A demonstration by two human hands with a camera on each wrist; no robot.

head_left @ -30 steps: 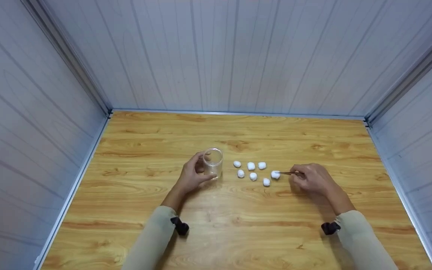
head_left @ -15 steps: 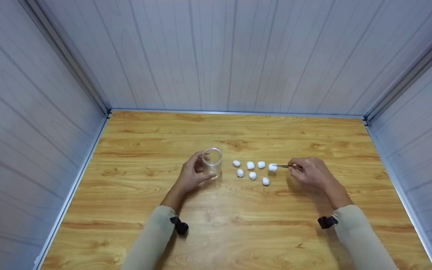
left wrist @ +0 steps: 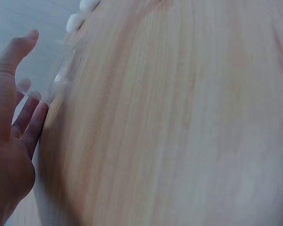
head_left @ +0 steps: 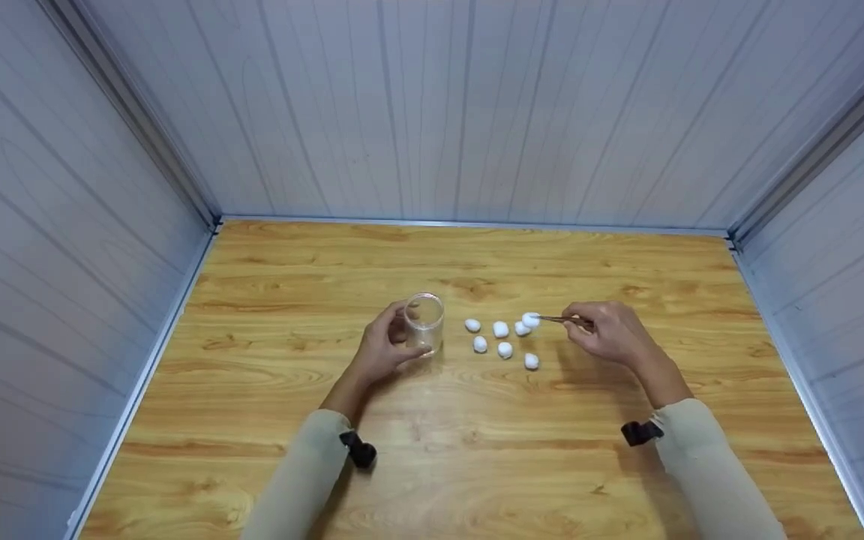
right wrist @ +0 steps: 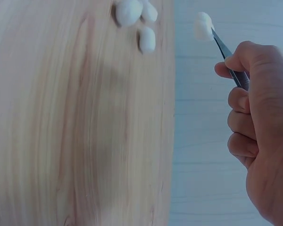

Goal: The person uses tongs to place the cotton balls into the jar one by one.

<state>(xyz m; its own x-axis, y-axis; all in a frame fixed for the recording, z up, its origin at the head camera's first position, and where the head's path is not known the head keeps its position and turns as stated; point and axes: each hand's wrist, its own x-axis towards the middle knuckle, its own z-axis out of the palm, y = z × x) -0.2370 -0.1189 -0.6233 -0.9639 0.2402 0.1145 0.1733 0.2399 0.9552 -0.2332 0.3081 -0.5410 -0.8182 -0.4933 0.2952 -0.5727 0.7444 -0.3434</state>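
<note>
My left hand (head_left: 379, 352) grips a clear cup (head_left: 425, 330) that stands upright on the table, thumb in front and fingers behind. The left wrist view shows the thumb and fingertips on either side of the transparent cup (left wrist: 56, 82). In my right hand (head_left: 612, 334) is a pair of metal tweezers (right wrist: 224, 49), pinched between thumb and forefinger with the other fingers curled. Their tips hold a white cotton ball (right wrist: 203, 27), raised over the table. This ball overlaps another cotton ball (head_left: 521, 329) in the head view. Several more cotton balls (head_left: 501, 330) lie between the hands.
A wood-grain tabletop (head_left: 432, 480) carries everything. Pale panels close it in at the back (head_left: 432, 112), left (head_left: 64, 262) and right (head_left: 844, 262). Black wrist mounts (head_left: 361, 451) sit at both sleeves.
My right hand has moved up and left with the tweezers, lifting the cotton ball from the right end of the group to over its back row. The left hand and cup stay put.
</note>
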